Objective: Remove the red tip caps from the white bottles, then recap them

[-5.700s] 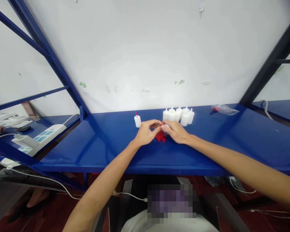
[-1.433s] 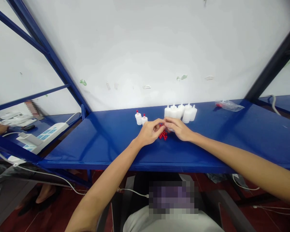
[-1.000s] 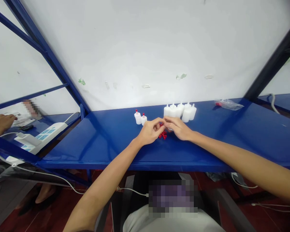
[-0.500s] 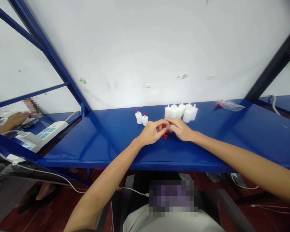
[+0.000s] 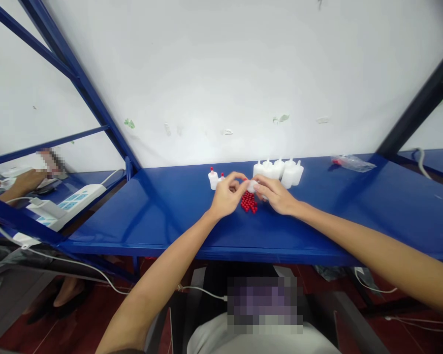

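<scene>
My right hand (image 5: 275,194) is closed round a small white bottle (image 5: 252,186), tilted with its top toward the left. The fingertips of my left hand (image 5: 227,194) pinch a red cap (image 5: 245,180) at the bottle's tip. Just below my hands lies a pile of small red caps (image 5: 248,202) on the blue table. Two white bottles with red tips (image 5: 213,179) stand upright beyond my left hand, one partly hidden by it. Behind my right hand a group of several white bottles without red caps (image 5: 291,174) stands upright.
A clear plastic bag (image 5: 354,162) with something red lies on the blue table (image 5: 162,211) at the back right. At the left are a white power strip (image 5: 74,199), cables and another person's hand (image 5: 31,181). Blue metal posts flank the table.
My hands have moved slightly apart and up, so the white bottle between them and more of the red pile now show. My left hand partly covers one red-tipped bottle.
</scene>
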